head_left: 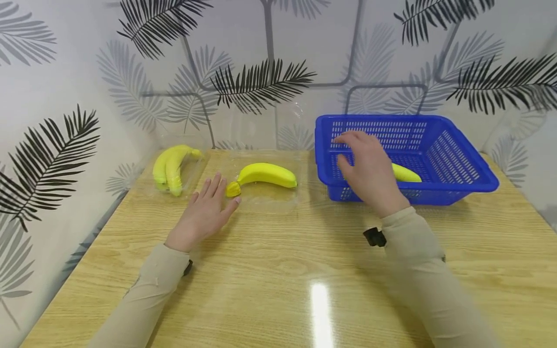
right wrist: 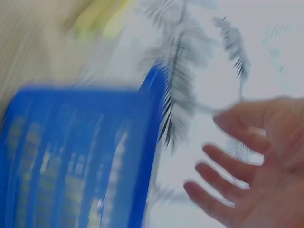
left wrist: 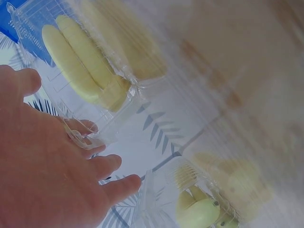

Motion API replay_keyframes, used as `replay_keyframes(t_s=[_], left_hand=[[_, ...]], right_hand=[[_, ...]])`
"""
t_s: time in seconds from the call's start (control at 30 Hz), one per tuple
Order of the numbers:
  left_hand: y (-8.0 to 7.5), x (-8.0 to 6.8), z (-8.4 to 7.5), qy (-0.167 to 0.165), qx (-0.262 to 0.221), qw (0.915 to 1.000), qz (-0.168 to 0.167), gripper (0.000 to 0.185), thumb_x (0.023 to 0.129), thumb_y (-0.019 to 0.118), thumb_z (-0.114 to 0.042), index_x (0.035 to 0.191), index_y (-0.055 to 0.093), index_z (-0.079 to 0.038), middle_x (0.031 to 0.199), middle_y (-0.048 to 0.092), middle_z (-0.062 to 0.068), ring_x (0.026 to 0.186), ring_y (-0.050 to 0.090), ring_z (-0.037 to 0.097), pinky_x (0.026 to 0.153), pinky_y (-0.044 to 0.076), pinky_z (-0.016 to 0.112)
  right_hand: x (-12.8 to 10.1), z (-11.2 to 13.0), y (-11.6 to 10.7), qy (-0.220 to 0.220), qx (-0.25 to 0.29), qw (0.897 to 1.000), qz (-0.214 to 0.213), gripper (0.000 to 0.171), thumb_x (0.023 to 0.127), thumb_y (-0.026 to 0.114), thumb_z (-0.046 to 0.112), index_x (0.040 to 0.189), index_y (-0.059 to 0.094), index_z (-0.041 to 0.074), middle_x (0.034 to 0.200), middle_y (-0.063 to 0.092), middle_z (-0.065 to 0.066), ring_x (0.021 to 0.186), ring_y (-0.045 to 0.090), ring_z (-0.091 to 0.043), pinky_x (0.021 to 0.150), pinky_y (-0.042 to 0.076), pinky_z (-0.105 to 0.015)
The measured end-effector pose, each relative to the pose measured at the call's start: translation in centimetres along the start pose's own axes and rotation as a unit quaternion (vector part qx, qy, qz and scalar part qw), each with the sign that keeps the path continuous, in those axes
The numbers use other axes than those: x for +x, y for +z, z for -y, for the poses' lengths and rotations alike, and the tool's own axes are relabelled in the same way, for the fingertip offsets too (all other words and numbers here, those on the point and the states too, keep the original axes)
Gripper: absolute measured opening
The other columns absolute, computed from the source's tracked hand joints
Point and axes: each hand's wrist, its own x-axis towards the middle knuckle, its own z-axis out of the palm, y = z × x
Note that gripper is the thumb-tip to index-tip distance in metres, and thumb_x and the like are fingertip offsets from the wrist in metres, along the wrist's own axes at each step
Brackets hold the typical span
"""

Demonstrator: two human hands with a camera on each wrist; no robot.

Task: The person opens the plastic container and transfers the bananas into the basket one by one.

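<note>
My left hand point(head_left: 202, 215) lies flat with straight fingers at the left edge of a clear plastic container point(head_left: 271, 205). Yellow bananas point(head_left: 267, 173), joined at the stem, sit inside that container; the left wrist view shows a pair side by side. Over the left part of a blue plastic basket point(head_left: 461, 186) is my right hand point(head_left: 370, 169), its fingers loosely bent and holding nothing. Behind that hand, a banana point(head_left: 406, 173) lies in the basket, partly hidden. In the right wrist view the right hand point(right wrist: 266, 161) is apart from the basket's rim.
Another clear container point(head_left: 193, 169) with a bunch of bananas point(head_left: 171, 166) stands at the left, beyond my left fingertips. Behind everything rises a wall point(head_left: 278, 125) with a leaf pattern. All of it stands near the back edge of a wooden table point(head_left: 270, 270).
</note>
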Motion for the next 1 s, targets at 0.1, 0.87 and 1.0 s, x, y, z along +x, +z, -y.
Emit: replay_keyframes(t_s=[0.1, 0.87, 1.0], left_hand=[[0.0, 0.0, -0.1, 0.0, -0.004, 1.0, 0.001, 0.081, 0.102, 0.028, -0.061, 0.158, 0.006, -0.006, 0.164, -0.006, 0.01, 0.149, -0.006, 0.032, 0.115, 0.005, 0.061], [0.3, 0.1, -0.2, 0.001, -0.004, 1.0, -0.004, 0.079, 0.102, 0.03, -0.058, 0.158, 0.008, -0.006, 0.164, -0.004, 0.01, 0.149, -0.007, 0.03, 0.115, 0.006, 0.06], [0.0, 0.1, 0.1, 0.003, 0.001, 1.0, -0.005, 0.079, 0.103, 0.03, -0.058, 0.158, 0.008, -0.005, 0.164, -0.004, 0.011, 0.149, -0.006, 0.031, 0.115, 0.007, 0.061]], right_hand=[[0.7, 2.5, 1.5, -0.057, 0.008, 0.997, 0.045, 0.034, 0.091, 0.065, 0.004, 0.125, 0.064, 0.007, 0.134, 0.056, -0.013, 0.125, 0.047, -0.035, 0.102, 0.041, -0.049], [2.1, 4.4, 12.0, -0.011, -0.004, 0.989, 0.148, 0.04, 0.094, 0.064, 0.009, 0.132, 0.057, 0.004, 0.134, 0.057, -0.015, 0.123, 0.051, -0.034, 0.104, 0.041, -0.044], [2.3, 4.0, 13.1, 0.011, 0.001, 0.986, 0.169, 0.05, 0.095, 0.064, 0.014, 0.142, 0.048, 0.007, 0.137, 0.055, -0.016, 0.124, 0.051, -0.035, 0.106, 0.039, -0.045]])
